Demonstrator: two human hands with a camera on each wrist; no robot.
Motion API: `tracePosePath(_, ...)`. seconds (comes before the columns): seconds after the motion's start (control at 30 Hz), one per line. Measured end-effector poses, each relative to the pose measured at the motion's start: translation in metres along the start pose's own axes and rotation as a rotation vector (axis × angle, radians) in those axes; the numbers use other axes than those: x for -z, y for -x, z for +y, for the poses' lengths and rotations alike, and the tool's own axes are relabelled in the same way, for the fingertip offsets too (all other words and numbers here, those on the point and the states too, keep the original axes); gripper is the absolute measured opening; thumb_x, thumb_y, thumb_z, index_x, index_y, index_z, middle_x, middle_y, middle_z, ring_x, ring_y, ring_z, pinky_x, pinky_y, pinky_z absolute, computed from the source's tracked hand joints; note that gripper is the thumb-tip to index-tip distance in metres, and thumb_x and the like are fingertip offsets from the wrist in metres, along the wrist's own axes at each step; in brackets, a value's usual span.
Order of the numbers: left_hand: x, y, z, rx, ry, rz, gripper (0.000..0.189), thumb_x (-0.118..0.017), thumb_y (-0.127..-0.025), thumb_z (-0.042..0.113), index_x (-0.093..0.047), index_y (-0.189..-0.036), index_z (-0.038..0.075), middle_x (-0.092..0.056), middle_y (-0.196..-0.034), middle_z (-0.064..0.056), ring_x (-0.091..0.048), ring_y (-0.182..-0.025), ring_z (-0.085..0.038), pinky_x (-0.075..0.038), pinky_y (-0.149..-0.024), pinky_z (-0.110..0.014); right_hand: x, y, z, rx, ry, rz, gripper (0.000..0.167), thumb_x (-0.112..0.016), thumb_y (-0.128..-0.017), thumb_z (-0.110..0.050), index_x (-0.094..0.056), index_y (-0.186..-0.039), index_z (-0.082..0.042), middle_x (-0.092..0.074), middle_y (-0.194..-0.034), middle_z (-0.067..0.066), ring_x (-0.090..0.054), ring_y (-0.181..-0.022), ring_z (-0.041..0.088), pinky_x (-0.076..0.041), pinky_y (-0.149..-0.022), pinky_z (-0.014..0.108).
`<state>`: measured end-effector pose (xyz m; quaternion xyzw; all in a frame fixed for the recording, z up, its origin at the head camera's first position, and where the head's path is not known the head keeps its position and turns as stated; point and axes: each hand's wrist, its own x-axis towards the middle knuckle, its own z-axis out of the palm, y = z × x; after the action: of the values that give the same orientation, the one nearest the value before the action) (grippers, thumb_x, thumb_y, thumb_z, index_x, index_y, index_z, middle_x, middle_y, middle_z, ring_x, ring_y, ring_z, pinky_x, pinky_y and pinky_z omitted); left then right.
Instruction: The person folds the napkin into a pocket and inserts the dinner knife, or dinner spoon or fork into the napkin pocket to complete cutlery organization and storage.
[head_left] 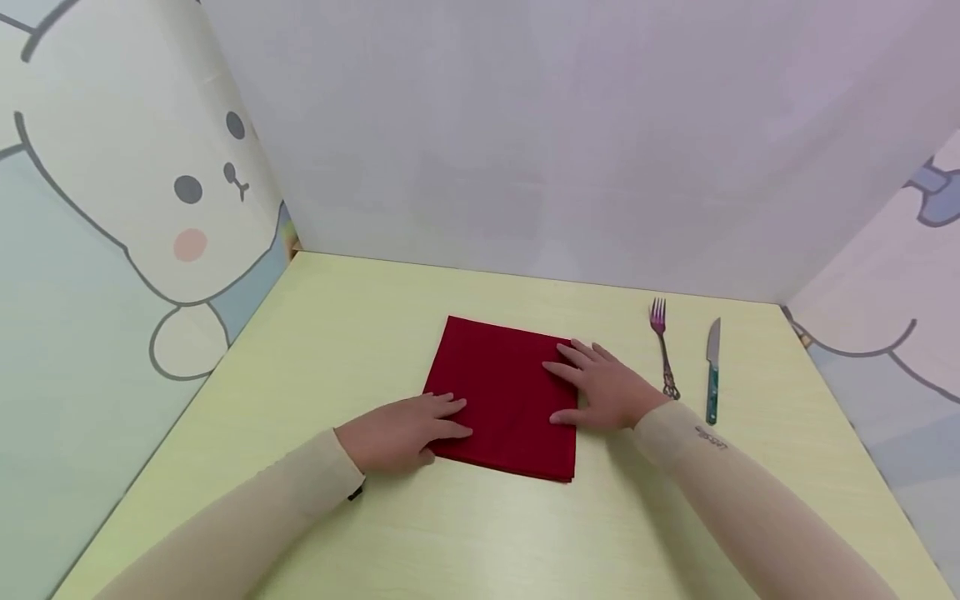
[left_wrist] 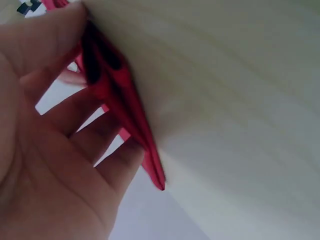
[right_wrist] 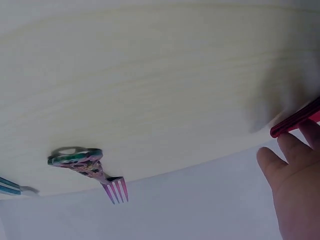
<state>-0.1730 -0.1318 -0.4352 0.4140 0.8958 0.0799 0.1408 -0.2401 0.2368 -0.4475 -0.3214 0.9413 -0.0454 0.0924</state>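
A red cloth napkin [head_left: 506, 392], folded into a square, lies flat on the pale wooden table [head_left: 495, 533]. My left hand [head_left: 393, 432] rests on its left edge near the front corner, fingers spread over the top. In the left wrist view the stacked layers of the napkin [left_wrist: 127, 100] show along that edge, with the thumb close to the fold. On the far right side of the cloth, my right hand [head_left: 606, 387] lies with its fingers spread across the edge. Only a corner of the napkin [right_wrist: 295, 120] appears in the right wrist view, under the fingertips.
To the right of the napkin lies a fork [head_left: 664, 354] with an ornate handle, tines pointing away. A knife [head_left: 713, 375] with a teal handle lies beside it. White curtain [head_left: 525, 167] hangs behind the table, and cartoon-printed cloth [head_left: 90, 317] flanks the sides.
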Motion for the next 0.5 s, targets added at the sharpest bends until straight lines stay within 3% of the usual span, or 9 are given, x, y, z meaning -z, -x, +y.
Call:
tracePosePath(0.17,-0.001,0.004,0.002,0.04,0.031,-0.109,0.059,-0.065,-0.102,0.029,-0.045,-0.158,0.03,-0.026,-0.169,-0.003,-0.017,-0.157,-0.029,-0.025,-0.123,-0.044,-0.003,-0.008,-0.003,0.02,0.041,-0.028,0.1,-0.048,-0.085,-0.086,-0.033,-0.164,-0.027,-0.022,-0.169,0.013,-0.011,-0.156,0.04,-0.013,-0.125,0.053)
tracePosePath(0.3,-0.003,0.007,0.008,0.046,0.0,-0.176,0.073,-0.063,-0.1,0.048,-0.031,-0.164,0.031,-0.013,-0.172,-0.003,-0.005,-0.158,-0.03,-0.012,-0.126,-0.049,-0.003,-0.013,-0.004,0.02,0.049,-0.053,0.108,-0.045,-0.081,-0.092,-0.025,-0.166,-0.027,-0.016,-0.171,0.011,-0.009,-0.157,0.038,-0.011,-0.125,0.052)
tracePosePath(0.5,-0.007,0.009,0.014,0.024,-0.103,-0.184,0.089,-0.06,-0.094,0.065,-0.023,-0.166,0.027,-0.007,-0.173,-0.006,-0.002,-0.158,-0.032,-0.006,-0.126,-0.049,0.0,-0.015,-0.004,-0.009,0.025,-0.066,0.117,-0.049,-0.077,-0.093,-0.024,-0.166,-0.022,-0.015,-0.171,0.013,-0.008,-0.157,0.038,-0.013,-0.125,0.052)
